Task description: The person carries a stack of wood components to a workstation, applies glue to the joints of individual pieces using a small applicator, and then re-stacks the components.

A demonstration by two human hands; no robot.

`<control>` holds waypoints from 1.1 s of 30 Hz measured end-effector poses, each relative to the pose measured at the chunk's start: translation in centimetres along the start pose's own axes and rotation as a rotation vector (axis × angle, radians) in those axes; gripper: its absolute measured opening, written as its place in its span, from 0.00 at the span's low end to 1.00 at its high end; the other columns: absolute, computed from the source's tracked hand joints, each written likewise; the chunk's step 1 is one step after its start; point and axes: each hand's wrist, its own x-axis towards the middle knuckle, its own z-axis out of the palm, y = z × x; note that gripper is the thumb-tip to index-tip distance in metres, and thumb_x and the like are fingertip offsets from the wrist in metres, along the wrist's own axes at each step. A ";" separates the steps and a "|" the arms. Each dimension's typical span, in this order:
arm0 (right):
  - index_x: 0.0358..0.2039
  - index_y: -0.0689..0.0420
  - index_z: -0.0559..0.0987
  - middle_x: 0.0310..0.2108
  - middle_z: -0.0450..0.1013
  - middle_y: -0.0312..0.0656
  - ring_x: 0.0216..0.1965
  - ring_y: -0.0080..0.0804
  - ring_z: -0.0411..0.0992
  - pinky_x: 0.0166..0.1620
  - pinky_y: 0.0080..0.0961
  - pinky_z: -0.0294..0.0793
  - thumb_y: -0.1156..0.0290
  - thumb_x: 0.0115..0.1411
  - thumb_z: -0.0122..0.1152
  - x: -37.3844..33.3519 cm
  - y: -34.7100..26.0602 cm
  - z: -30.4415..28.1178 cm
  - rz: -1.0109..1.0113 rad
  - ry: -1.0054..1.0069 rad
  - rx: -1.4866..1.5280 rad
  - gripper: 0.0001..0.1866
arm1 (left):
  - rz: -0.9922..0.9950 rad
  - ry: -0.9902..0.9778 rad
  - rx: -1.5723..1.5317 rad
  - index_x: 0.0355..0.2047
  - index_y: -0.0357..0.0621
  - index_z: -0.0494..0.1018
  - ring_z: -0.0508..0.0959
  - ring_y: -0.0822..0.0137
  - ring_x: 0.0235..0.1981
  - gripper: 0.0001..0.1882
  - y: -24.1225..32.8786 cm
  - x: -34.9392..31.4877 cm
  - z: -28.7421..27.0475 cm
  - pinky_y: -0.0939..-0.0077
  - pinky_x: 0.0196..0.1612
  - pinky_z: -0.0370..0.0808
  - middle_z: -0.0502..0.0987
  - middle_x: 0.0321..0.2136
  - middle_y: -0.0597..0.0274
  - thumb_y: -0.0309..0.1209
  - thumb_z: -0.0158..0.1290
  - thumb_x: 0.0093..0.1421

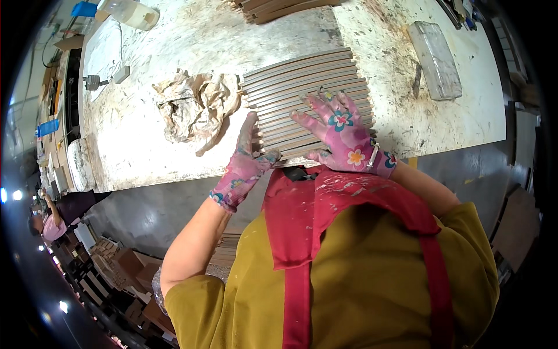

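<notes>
Grey-brown slatted strips (308,78) lie side by side in a row at the table's near edge. Both my hands wear pink flowered gloves. My right hand (343,131) rests flat on top of the strips at their right part, fingers spread. My left hand (245,166) is at the strips' near left corner, its fingers stretched along their left ends and its thumb apart, toward the near edge. Neither hand is wrapped round anything. The strips under my right palm are hidden.
A crumpled, stained cloth or paper (195,107) lies left of the strips. A block in clear wrap (435,61) is at the right. More strips (282,8) lie at the far edge, and a translucent bottle (131,13) at the far left. Another person (53,227) is beyond the table.
</notes>
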 end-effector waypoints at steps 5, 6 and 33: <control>0.59 0.43 0.62 0.62 0.53 0.43 0.60 0.45 0.55 0.63 0.45 0.42 0.51 0.49 0.60 0.2 -0.2 0.0 0.014 0.031 0.020 0.37 | -0.095 -0.094 -0.114 0.64 0.44 0.43 0.64 0.64 0.52 0.45 -0.5 -0.5 -1.5 0.71 0.54 0.65 0.60 0.54 0.52 0.26 0.59 0.52; 0.59 0.45 0.61 0.62 0.53 0.44 0.60 0.46 0.55 0.63 0.45 0.42 0.51 0.49 0.60 0.3 -0.4 0.0 0.015 0.037 0.026 0.37 | 0.065 0.029 -0.015 0.64 0.43 0.44 0.65 0.65 0.51 0.45 -2.4 -0.8 -1.3 0.71 0.53 0.65 0.61 0.53 0.53 0.26 0.59 0.51; 0.60 0.47 0.58 0.63 0.49 0.53 0.63 0.52 0.49 0.63 0.50 0.40 0.58 0.46 0.64 3.8 -4.1 0.2 0.144 -0.046 0.082 0.41 | 0.948 0.592 0.454 0.33 0.40 0.74 0.71 0.61 0.21 0.09 -9.1 0.5 1.7 0.69 0.22 0.68 0.72 0.27 0.54 0.21 0.54 0.49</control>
